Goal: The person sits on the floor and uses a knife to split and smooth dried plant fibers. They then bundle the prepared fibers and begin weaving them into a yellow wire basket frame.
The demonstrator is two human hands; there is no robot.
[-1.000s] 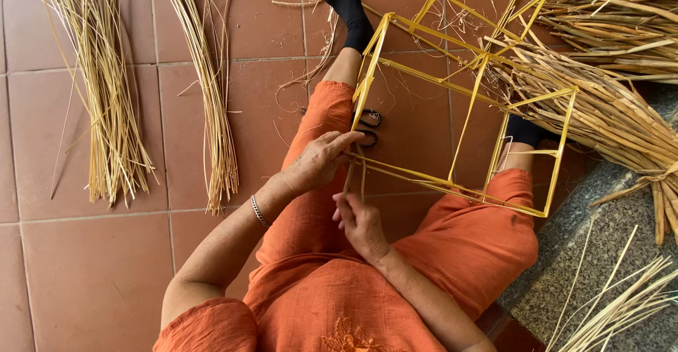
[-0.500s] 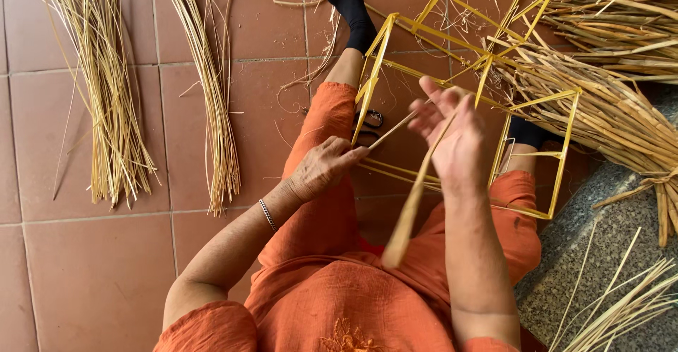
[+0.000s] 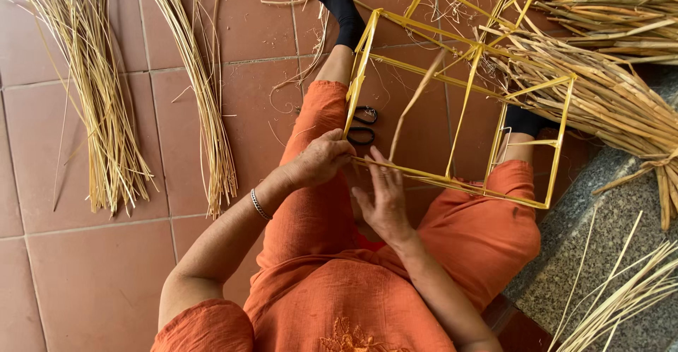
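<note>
— Where were your hands?

— Your left hand (image 3: 321, 158) was closed on the near corner of the yellow strip frame (image 3: 462, 105), which rested across your orange-clad legs. Your right hand (image 3: 382, 198) lay just beside it, fingers spread and loose against the frame's lower bar; a firm grip couldn't be made out.

— And around you?

— A loose strip (image 3: 415, 101) rose through the frame. Black scissors (image 3: 363, 125) lay on the tiles between your legs, and straw bundles (image 3: 106, 98) sat to your left.
</note>
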